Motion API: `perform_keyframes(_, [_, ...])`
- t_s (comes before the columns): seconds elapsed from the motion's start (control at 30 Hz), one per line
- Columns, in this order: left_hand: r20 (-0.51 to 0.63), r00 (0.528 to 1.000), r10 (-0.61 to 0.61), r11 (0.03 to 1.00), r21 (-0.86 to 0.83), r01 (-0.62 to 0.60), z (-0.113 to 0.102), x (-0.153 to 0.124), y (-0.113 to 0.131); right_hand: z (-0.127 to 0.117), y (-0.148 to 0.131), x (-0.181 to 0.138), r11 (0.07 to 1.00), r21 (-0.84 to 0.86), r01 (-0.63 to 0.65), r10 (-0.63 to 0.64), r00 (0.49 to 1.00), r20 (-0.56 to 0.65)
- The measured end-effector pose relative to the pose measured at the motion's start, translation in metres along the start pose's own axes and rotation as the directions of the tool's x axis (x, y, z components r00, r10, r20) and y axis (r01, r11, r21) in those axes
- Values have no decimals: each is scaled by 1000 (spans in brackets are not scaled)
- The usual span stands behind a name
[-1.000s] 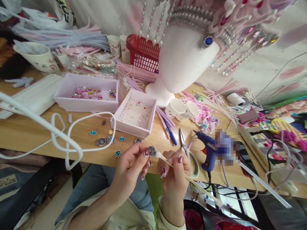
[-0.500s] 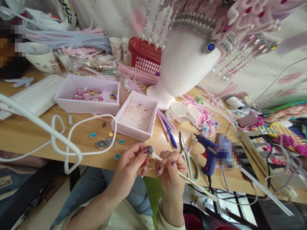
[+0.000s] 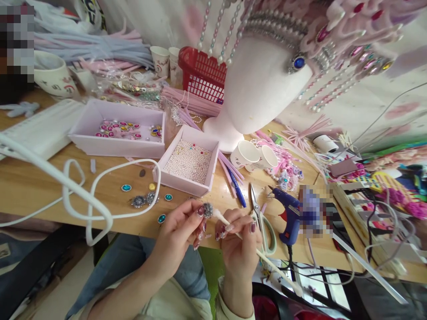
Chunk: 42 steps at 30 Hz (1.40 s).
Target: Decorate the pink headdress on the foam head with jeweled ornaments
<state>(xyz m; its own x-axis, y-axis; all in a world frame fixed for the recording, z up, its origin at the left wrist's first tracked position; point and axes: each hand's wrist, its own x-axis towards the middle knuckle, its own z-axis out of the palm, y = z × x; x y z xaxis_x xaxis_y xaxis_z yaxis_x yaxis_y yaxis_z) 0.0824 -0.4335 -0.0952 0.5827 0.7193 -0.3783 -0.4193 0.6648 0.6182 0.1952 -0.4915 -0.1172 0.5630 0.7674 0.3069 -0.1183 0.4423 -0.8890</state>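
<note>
My left hand (image 3: 182, 226) pinches a small round silver-grey tinsel ornament (image 3: 208, 210) between thumb and fingertips. Just to its right, my right hand (image 3: 240, 242) grips a thin cream stem with fluffy white ends (image 3: 276, 269). The stem's upper tip points at the ornament, with a small gap between them. More grey tinsel ornaments (image 3: 138, 202) lie on the table left of my hands, near teal gems in silver settings (image 3: 162, 218). Green-handled scissors (image 3: 267, 233) and a blue glue gun (image 3: 288, 213) lie to the right of my right hand.
A box of pearl beads (image 3: 188, 162) and a box of coloured gems (image 3: 116, 144) stand behind. A white foam head (image 3: 258, 93) wears a beaded pink headdress. A blue pen (image 3: 237, 191), paper cups (image 3: 245, 153) and a looping white cable (image 3: 100, 213) are close by.
The stem's fluffy tip has drawn back from the tinsel ornament, leaving a small gap. My right thumb has shifted to the right along the stem. My left hand keeps its pinch.
</note>
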Motion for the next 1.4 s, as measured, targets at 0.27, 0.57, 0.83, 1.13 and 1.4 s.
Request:
perform_keyframes(0.27, [-8, 999, 38, 999, 23, -38, 0, 1, -2, -3, 2, -2, 995, -88, 36, -38, 999, -21])
perform_keyframes(0.57, [13, 987, 158, 980, 119, -158, -4, 3, -10, -2, 2, 0, 997, -81, -4, -3, 996, -87])
perform_keyframes(0.83, [-5, 972, 234, 954, 195, -228, -5, 3, -16, 1, 2, 0, 998, -64, -28, 19, 991, -132])
perform_keyframes(1.13, [-10, 967, 255, 936, 251, -245, -5, 2, -16, 1, 4, -1, 995, -99, -23, 6, 986, -168])
perform_keyframes(1.4, [-9, 973, 230, 928, 303, -216, -5, 3, -15, 5, 5, 0, 999, -26, -27, 20, 967, -252])
